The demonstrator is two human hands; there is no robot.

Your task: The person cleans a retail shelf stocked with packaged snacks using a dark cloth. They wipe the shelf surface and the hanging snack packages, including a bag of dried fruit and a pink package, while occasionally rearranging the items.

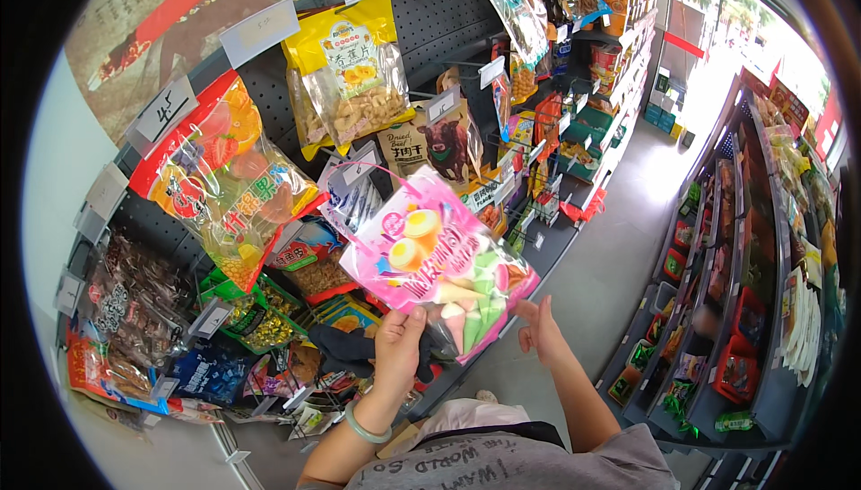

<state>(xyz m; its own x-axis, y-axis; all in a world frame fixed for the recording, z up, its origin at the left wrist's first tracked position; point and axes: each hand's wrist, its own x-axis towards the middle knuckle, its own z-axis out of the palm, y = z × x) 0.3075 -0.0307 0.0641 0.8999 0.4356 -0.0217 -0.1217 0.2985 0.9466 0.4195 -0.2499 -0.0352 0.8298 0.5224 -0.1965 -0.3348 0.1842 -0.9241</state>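
My left hand [401,345] grips the lower left edge of a pink candy bag [447,265] with a clear window showing cone-shaped sweets. A dark cloth [343,349] is at that hand, partly behind it; whether the hand holds it I cannot tell. Beside the bag's lower right corner is my right hand [538,332], fingers partly curled and apart; whether a fingertip touches the bag I cannot tell. Behind the pink bag hang a dried beef bag [437,140] and, higher up, a yellow banana chip bag [350,73]. A large fruit jelly bag [232,181] hangs on the left.
A dark perforated shelf rack [437,26] curves along the left, with metal hooks, price tags and many snack packets. Across the grey floor aisle [578,302] stands another shelf unit [773,382] with red baskets [736,372]. A bright doorway lies at the upper right.
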